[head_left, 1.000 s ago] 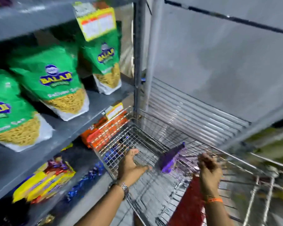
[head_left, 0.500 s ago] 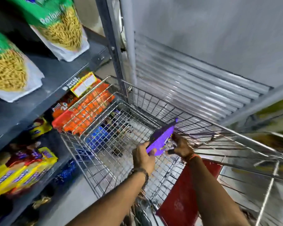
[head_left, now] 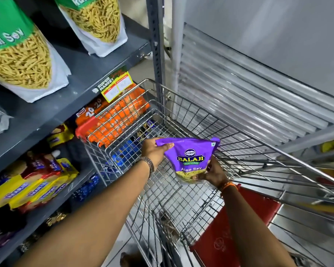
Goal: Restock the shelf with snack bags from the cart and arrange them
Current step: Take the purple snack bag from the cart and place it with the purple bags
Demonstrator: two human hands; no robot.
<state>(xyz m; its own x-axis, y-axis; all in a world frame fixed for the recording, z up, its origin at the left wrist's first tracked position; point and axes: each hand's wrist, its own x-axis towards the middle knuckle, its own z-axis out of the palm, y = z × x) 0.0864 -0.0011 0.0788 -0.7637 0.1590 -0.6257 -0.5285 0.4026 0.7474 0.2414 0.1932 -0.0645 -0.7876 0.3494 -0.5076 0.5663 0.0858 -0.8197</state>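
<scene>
Head camera looks steeply down from close above the wire cart [head_left: 181,189], shelf [head_left: 85,74] at nine o'clock, shutter [head_left: 249,89] at one.

Grey shelf [head_left: 89,74] bears green sev bags [head_left: 21,54].

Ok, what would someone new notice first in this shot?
Probably the purple snack bag, held upright over the wire cart at centre: left hand pinching its top corner, right hand supporting the bottom. Next, the big green sev bags on the grey shelf, upper left.
</scene>
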